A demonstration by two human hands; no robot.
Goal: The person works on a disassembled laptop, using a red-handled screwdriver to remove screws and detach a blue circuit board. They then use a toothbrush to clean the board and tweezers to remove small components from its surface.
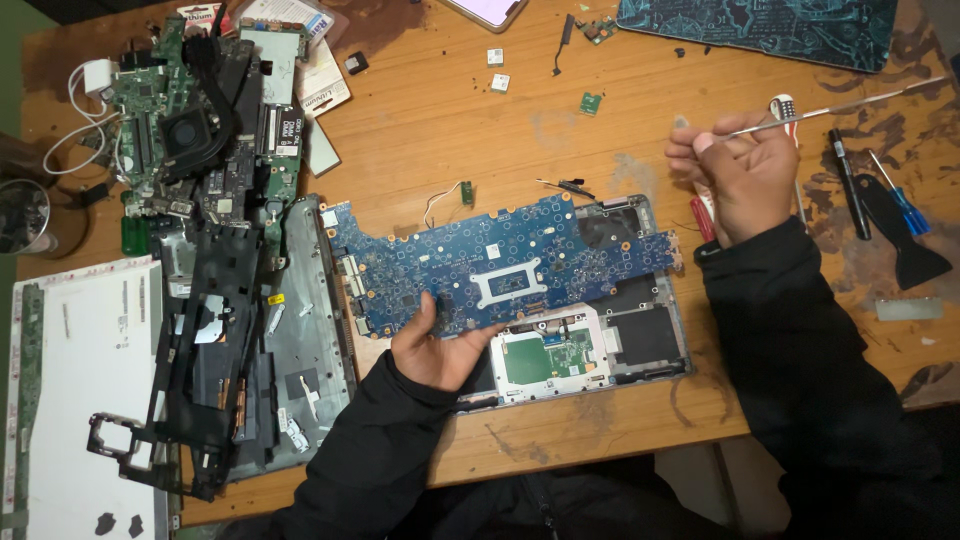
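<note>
1. The big blue board (500,265) sits over the open grey laptop shell (650,340), near the front edge of the desk (560,130). The left hand (435,345) holds the board's front edge, thumb on top and fingers under it. The board looks lifted a bit on that side. If the hand lets go or pulls fast, the board could drop, bend, or scrape the shell under it.
2. A thin wire (438,200) lies just behind the board. I cannot tell if it is joined to the board. If it is, lifting the board could tear it.
3. The right hand (740,170) is up over the right side of the desk, fingers closed around a long thin metal tool (850,103). The tool sticks out toward the right back corner. If its tip swings down, it could scratch the board or bump the black pen (848,185) and the small screwdriver with a blue handle (900,195).
4. Tiny loose chips (497,70) lie near the back edge. A sleeve could brush them off the desk and they would be lost.
</note>
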